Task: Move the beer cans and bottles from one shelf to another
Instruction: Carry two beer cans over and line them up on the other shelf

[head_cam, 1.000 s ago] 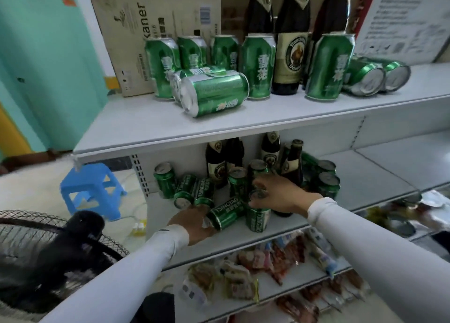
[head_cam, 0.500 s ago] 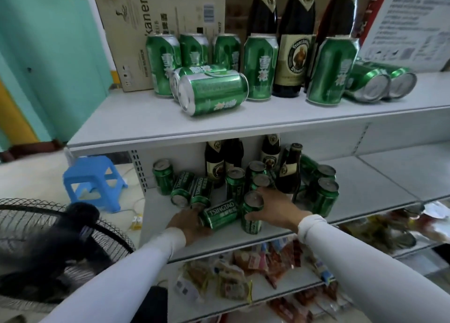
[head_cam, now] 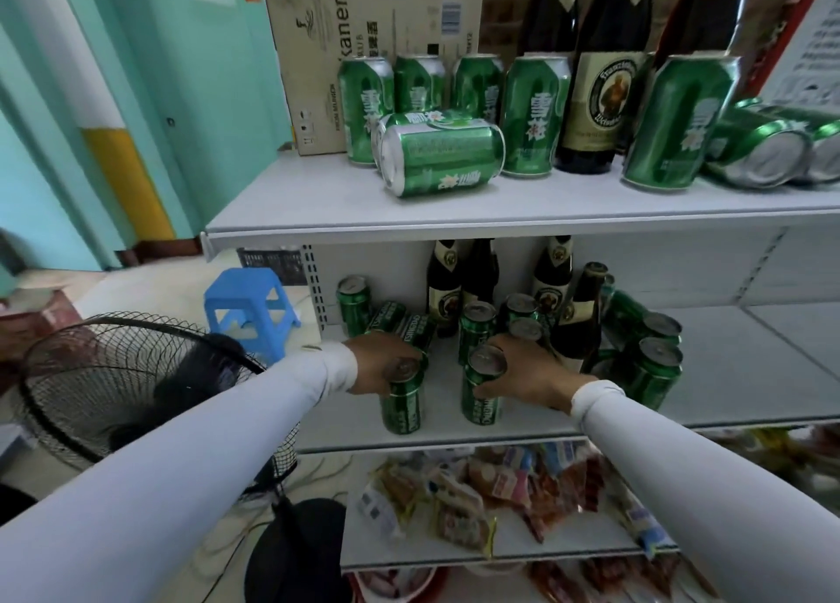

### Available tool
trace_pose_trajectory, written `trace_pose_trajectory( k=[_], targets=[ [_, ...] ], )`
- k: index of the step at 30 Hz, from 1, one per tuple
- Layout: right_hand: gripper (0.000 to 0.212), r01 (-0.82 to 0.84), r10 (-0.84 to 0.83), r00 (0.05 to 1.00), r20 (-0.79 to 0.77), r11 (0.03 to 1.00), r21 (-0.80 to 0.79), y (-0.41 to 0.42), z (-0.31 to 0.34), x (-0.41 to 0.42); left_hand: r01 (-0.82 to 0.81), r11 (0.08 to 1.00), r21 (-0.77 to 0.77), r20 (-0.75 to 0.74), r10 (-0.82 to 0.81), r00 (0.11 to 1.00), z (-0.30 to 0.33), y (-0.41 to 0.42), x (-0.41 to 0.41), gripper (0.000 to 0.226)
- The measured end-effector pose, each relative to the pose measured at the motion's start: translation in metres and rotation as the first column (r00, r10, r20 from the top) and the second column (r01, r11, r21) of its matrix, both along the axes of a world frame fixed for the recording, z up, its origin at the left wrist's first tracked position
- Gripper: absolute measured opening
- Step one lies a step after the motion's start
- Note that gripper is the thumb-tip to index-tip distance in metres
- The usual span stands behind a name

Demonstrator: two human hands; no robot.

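Taking the middle shelf as the landmark: both hands work at its front edge, each on one upright green Tsingtao can; the left hand curls its fingers round the upper part of the left can, and the right hand wraps the can beside it from the right, thumb low on the label. I judge the two grips sit high on the cans so that both can be lifted straight up and carried together to the top shelf, which already bears the same kind of stock.

Counted on the middle shelf, so far as the clutter allows: about ten or eleven green cans, most upright, two lying on their sides behind the left hand, a few half hidden at the right; four dark Franziskaner bottles stand behind them, the nearest just behind the right hand.

Above the middle shelf, on the top one: five cans upright, two lying at the front, two or three more on their sides at the far right; three tall dark bottles and a cardboard beer carton stand at the back.

Below the middle shelf lie snack packets; left of it stand a blue plastic stool and a black wire-caged fan.
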State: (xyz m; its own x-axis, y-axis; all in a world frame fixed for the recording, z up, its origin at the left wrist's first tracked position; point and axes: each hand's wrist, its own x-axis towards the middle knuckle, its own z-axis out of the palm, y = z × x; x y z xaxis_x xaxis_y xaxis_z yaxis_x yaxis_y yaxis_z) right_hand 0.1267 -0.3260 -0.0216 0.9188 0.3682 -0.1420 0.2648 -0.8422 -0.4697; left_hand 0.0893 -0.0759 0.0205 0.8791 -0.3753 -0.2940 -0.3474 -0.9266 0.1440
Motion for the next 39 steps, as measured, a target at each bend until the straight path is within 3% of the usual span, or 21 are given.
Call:
trace_pose_trajectory(
  k=[5,10,15,19,22,27,32,39],
  targets=[
    [0.068,-0.013,0.014,1.000,-0.021,0.998,0.065,-0.002,-0.007,0.002,-0.094,0.988,-0.118,-0.022,0.092,0.995,-0.013,-0.010,-0.002,0.063],
    [0.086,0.028,-0.018,0.997,-0.074,0.990,0.137,0.001,-0.015,0.002,-0.286,0.916,-0.282,-0.003,0.297,0.955,-0.027,-0.007,-0.012,0.075],
    [0.087,0.069,-0.067,0.997,-0.029,0.994,0.086,0.006,-0.012,-0.010,-0.300,0.867,-0.398,0.016,0.334,0.943,-0.040,-0.010,-0.016,0.073],
    [0.067,0.138,-0.138,0.990,0.020,0.990,0.032,-0.001,0.006,-0.030,-0.157,0.906,-0.394,0.059,0.195,0.979,-0.034,-0.011,-0.012,0.064],
    [0.070,0.254,-0.258,0.962,0.091,0.966,0.051,-0.018,0.032,-0.051,-0.037,0.909,-0.416,0.063,0.069,0.996,-0.015,-0.026,-0.008,0.059],
    [0.071,0.467,-0.467,0.850,0.244,0.882,0.061,-0.085,0.085,-0.102,0.236,0.800,-0.552,0.132,-0.195,0.972,0.016,-0.101,-0.002,0.037],
    [0.060,0.692,-0.694,0.651,0.308,0.709,0.133,-0.189,0.118,-0.185,0.426,0.707,-0.565,0.197,-0.386,0.901,0.027,-0.229,-0.014,0.074],
    [0.076,0.889,-0.840,0.399,0.366,0.453,0.071,-0.359,0.128,-0.299,0.642,0.527,-0.557,0.230,-0.645,0.729,0.041,-0.455,-0.073,0.072]
  ],
)
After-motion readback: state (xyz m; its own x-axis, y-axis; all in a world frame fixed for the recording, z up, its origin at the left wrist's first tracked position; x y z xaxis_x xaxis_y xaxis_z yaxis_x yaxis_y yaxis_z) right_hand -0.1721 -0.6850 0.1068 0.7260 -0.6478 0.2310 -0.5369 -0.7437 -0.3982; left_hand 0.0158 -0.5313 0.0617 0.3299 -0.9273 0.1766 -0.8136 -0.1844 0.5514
